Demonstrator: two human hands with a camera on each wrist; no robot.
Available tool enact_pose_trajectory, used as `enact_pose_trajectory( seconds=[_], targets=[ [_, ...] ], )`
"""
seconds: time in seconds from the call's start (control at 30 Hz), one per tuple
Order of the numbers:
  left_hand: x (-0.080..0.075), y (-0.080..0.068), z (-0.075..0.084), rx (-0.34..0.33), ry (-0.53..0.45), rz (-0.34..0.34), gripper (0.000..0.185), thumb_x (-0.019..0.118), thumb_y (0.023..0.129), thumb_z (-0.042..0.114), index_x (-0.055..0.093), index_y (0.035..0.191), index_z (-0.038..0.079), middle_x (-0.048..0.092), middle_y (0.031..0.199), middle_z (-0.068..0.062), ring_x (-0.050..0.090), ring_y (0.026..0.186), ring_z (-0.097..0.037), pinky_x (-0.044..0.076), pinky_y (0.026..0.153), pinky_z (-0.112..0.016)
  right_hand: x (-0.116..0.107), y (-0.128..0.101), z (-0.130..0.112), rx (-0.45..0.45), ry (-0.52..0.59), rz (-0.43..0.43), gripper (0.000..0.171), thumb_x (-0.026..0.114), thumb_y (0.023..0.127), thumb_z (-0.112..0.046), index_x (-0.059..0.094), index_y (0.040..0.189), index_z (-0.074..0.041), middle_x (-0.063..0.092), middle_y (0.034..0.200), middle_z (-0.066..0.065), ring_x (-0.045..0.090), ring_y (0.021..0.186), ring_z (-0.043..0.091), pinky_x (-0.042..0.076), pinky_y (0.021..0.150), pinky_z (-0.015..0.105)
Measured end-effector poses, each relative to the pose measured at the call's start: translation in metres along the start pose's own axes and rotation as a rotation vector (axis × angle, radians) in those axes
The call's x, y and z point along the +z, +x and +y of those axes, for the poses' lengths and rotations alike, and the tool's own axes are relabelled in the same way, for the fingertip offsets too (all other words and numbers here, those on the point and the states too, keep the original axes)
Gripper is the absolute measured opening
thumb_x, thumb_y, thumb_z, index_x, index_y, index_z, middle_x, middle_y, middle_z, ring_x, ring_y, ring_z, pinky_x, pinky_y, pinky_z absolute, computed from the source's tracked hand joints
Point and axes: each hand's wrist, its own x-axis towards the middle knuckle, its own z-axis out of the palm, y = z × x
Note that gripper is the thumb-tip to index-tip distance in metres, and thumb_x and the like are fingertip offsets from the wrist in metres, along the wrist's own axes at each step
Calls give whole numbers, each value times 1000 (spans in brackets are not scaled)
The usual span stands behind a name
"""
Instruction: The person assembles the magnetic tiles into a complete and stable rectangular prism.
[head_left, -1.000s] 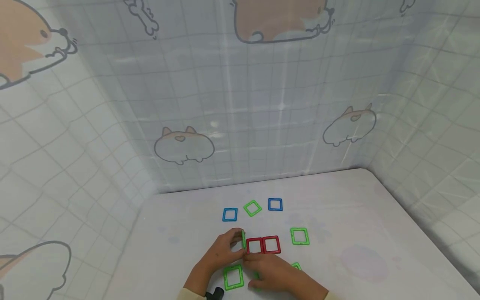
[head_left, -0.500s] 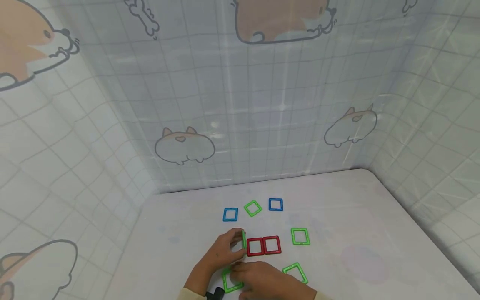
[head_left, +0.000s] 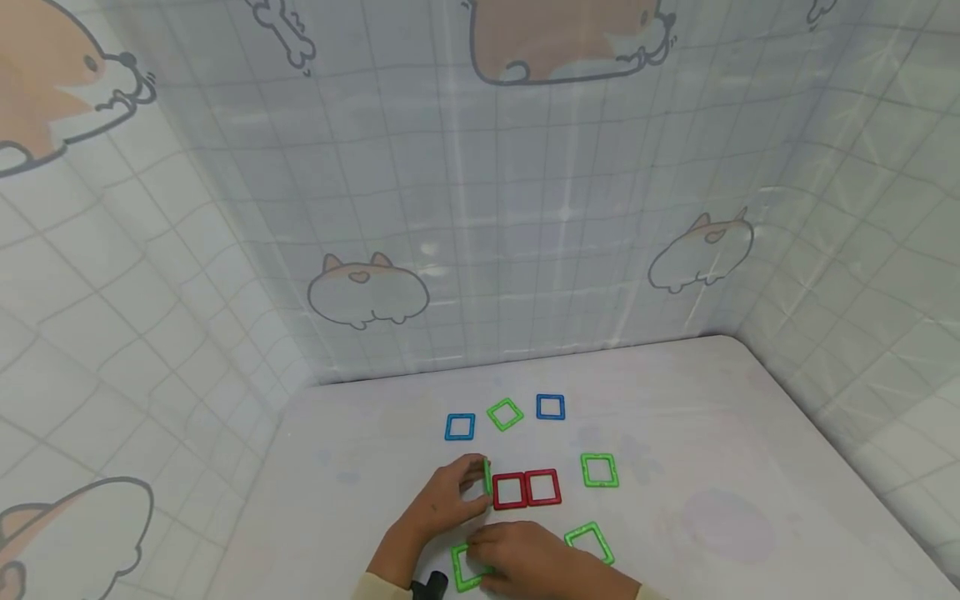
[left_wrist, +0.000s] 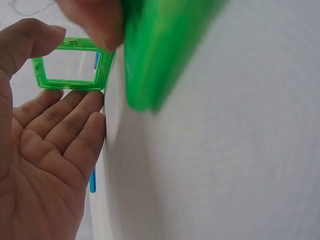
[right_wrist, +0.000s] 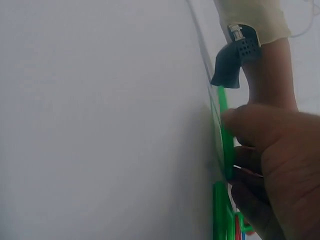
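In the head view, two red square magnetic tiles [head_left: 526, 490] lie edge to edge on the table. At their left edge stands a green magnetic tile [head_left: 487, 479], upright, which my left hand [head_left: 441, 502] holds between thumb and fingertips. The left wrist view shows this tile's hollow frame [left_wrist: 70, 85], thumb above and fingertips below. Nearer the front, my right hand [head_left: 528, 554] pinches a second green tile [head_left: 457, 571], partly covered by its fingers. The right wrist view shows that tile edge-on [right_wrist: 227, 145] at the right thumb; it appears large and blurred in the left wrist view.
Behind the red tiles lie a left blue tile [head_left: 461, 415], a turned green tile [head_left: 498, 406] and a right blue tile [head_left: 551, 396]. Two more green tiles lie to the right, one farther back [head_left: 598, 456], one nearer [head_left: 580, 529]. Patterned curtains [head_left: 525, 250] surround the white table [head_left: 675, 417].
My right hand has moved left and toward the front, from beside the red tiles onto the front green tile, which has shifted slightly. My left hand keeps its place with the upright tile.
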Motion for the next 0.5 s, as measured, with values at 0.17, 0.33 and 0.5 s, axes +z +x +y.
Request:
enact_pose_trajectory(
  seconds=[0.17, 0.33, 0.5],
  targets=[
    [1, 1, 1, -22, 29, 6, 59, 76, 87, 31, 52, 138, 14, 65, 131, 2, 60, 124, -19, 52, 104, -41, -5, -8, 3, 8, 38, -16, 31, 57, 101, -38, 66, 129, -27, 64, 126, -19, 60, 116, -2, 53, 97, 21],
    [1, 1, 0, -35, 40, 5, 59, 76, 86, 31, 52, 138, 14, 64, 131, 2, 60, 124, -20, 52, 104, -41, -7, -12, 7, 55, 99, 12, 29, 54, 103, -36, 66, 127, -26, 68, 118, -20, 63, 107, -4, 54, 93, 18],
    [1, 2, -1, -61, 25, 2, 61, 77, 86, 32, 52, 138, 14, 63, 133, 1, 59, 126, -20, 52, 104, -40, -6, -13, 11, 81, 112, 66, 24, 61, 100, -32, 68, 121, -25, 70, 111, -20, 65, 99, -7, 54, 89, 14]
  ],
)
